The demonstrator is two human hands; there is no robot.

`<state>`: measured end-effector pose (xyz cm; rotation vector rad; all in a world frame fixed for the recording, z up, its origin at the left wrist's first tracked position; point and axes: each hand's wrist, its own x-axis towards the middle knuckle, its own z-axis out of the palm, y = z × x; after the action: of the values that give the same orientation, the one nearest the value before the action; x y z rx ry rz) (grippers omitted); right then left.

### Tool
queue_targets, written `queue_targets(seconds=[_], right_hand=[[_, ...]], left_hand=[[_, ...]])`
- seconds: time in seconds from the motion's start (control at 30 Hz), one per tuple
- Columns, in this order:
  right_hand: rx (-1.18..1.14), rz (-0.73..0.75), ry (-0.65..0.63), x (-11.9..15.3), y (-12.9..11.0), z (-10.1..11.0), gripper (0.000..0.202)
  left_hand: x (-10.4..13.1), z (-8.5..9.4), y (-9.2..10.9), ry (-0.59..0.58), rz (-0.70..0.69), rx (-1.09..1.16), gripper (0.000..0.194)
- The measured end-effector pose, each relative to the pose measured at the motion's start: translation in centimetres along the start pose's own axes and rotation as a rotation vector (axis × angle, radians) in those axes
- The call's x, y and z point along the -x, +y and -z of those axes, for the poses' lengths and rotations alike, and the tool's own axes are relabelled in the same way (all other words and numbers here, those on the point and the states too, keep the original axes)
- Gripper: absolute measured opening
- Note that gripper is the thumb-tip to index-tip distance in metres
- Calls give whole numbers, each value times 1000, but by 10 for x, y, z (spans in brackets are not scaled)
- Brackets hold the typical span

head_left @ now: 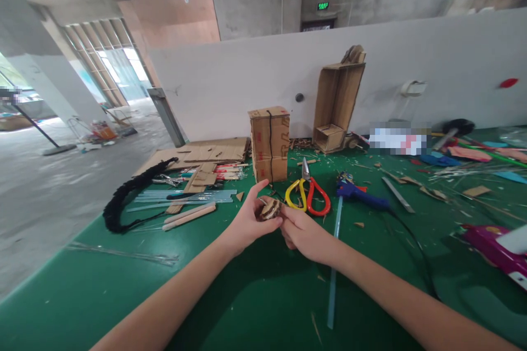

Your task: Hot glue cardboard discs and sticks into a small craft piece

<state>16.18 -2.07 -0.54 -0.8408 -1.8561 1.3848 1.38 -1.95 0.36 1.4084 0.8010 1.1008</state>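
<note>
Between the thumb and fingers of my left hand (247,224) is a small rounded piece of layered cardboard (270,209), brown with darker edges. My right hand (303,231) is closed at the right side of that piece, its fingertips pressed against it; whether it also pinches something smaller is hidden. Just beyond my hands a cardboard box (269,145) with a black cord down its front stands upright. Scissors (308,192) with one yellow and one red handle lie beyond my right hand. A blue glue gun (362,196) rests farther right.
Left of my hands are wooden sticks (189,216), clear glue sticks (206,197) and a black fuzzy strip (123,203). An open cardboard frame (340,101) stands by the white partition (230,77). A magenta tool (494,249) sits at the right. Scraps litter the green table (230,307).
</note>
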Motion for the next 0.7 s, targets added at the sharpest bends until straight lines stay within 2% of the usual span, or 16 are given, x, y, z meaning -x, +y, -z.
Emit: queue_targets(seconds=[0.2, 0.3, 0.4, 0.57, 0.7], right_hand=[[-155, -85, -113, 0, -2, 7, 23], [-129, -85, -175, -2, -3, 14, 17], [10, -65, -178, -1, -5, 18, 21], [380, 62, 1, 4, -12, 15, 27], [618, 125, -17, 8, -15, 16, 29]], left_hand=[[1, 3, 3, -32, -12, -14, 77], [1, 5, 3, -60, -27, -166, 76], [2, 5, 5, -67, -46, -363, 73], [4, 6, 10, -112, -55, -503, 66], [5, 11, 13, -140, -99, -561, 85]])
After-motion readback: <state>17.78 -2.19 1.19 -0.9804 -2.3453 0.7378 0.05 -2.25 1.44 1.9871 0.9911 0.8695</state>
